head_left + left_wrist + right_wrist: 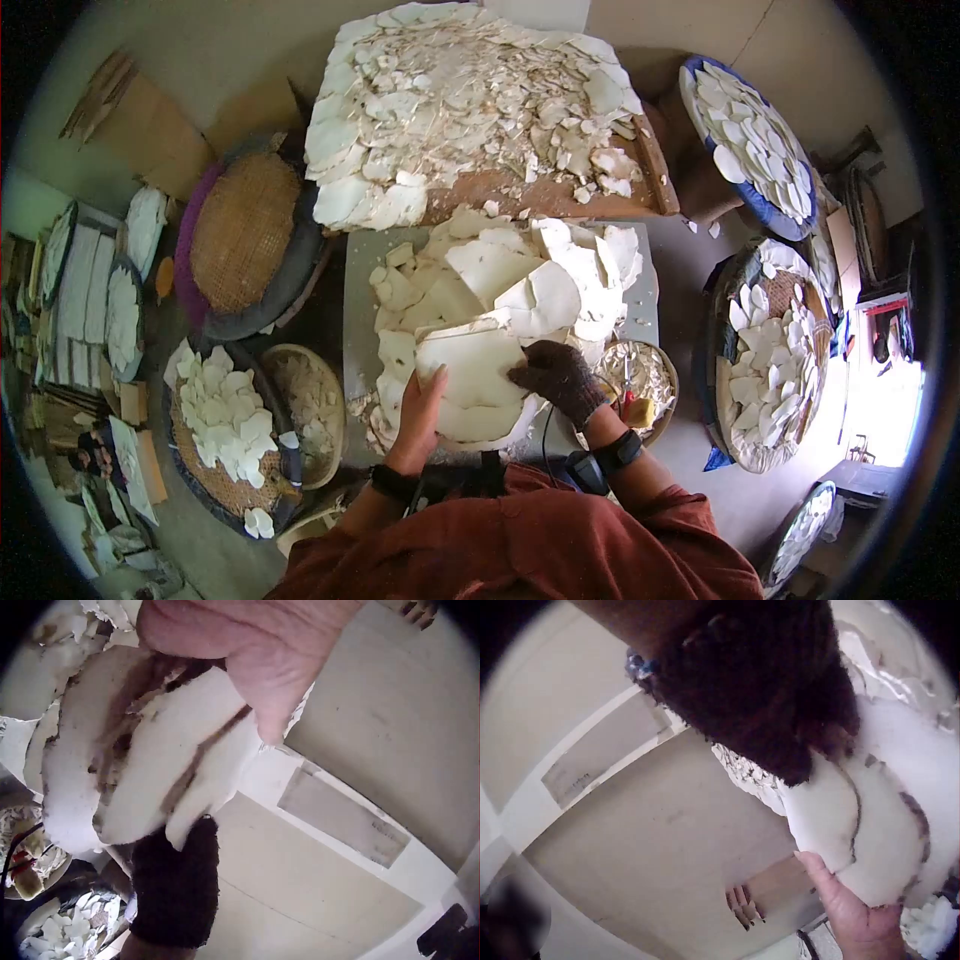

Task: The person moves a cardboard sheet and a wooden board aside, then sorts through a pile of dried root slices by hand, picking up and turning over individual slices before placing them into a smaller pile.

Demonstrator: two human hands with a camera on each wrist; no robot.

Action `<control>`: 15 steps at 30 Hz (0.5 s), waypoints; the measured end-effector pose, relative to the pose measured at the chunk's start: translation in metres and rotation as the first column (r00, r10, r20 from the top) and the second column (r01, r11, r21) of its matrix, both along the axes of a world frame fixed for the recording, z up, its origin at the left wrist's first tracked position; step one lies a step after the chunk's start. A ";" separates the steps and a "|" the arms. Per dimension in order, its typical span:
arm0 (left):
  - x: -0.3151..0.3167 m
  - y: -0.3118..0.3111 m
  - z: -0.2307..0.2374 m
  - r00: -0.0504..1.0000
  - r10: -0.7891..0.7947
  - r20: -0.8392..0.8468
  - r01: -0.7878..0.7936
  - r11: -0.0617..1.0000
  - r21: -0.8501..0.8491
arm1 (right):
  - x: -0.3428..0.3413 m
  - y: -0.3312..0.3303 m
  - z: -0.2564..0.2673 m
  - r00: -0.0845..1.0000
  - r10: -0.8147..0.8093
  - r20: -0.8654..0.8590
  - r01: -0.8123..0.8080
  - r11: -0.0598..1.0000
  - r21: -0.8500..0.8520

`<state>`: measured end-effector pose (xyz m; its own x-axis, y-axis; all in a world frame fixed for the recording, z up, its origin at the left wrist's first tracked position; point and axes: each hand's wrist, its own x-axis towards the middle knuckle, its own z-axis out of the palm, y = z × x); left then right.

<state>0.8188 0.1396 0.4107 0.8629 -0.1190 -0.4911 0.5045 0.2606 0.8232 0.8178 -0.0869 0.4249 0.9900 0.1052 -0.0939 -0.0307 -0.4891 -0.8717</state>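
Observation:
A stack of flat, cream-white pieces with brownish edges [470, 372] is held over the near side of the grey table [362, 300]. My bare left hand [420, 412] grips its left side, the thumb lying on the top piece. My right hand [562, 380], in a dark knitted glove, pinches the right edge. From the left wrist view the layered pieces [169, 750] fan out between the bare hand [262, 652] and the gloved one [176, 885]. In the right wrist view the glove [765, 690] touches the upper edge of the pieces [885, 832]. Larger white slabs [540, 300] lie just beyond.
Broken pieces cover a wooden board [500, 195] behind the table. Round trays of white pieces [225, 415] stand at left and right [770, 370]. An empty woven tray [240, 235] leans at left. A basket [665, 372] near my right hand holds scraps and a yellow-handled tool.

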 end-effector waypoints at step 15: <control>-0.002 0.027 -0.007 0.988 0.127 -0.090 -0.137 0.984 -0.111 | 0.015 -0.034 -0.027 0.804 -0.375 -0.462 0.585 0.642 0.496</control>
